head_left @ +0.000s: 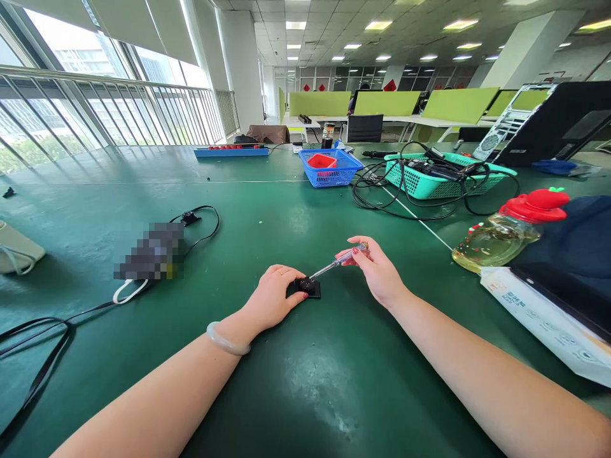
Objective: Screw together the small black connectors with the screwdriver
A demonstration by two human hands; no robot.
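My left hand point(272, 292) rests on the green tabletop with thumb and fingers closed around a small black part with a flat square base point(312, 289). Its exact kind is too small to make out. In my right hand point(375, 267) is a screwdriver point(341, 259) with a clear handle, pinched between thumb and fingers. The screwdriver slants down to the left, and its thin metal shaft ends at the top of the black part. Whether the tip sits in a screw cannot be seen.
A blue basket point(331, 177) with a red tray and a teal basket point(429, 186) with black cables stand farther back. On the right are a red-lidded bottle point(496, 238) and a white package point(539, 324). A cabled, blurred-out device point(153, 251) lies left.
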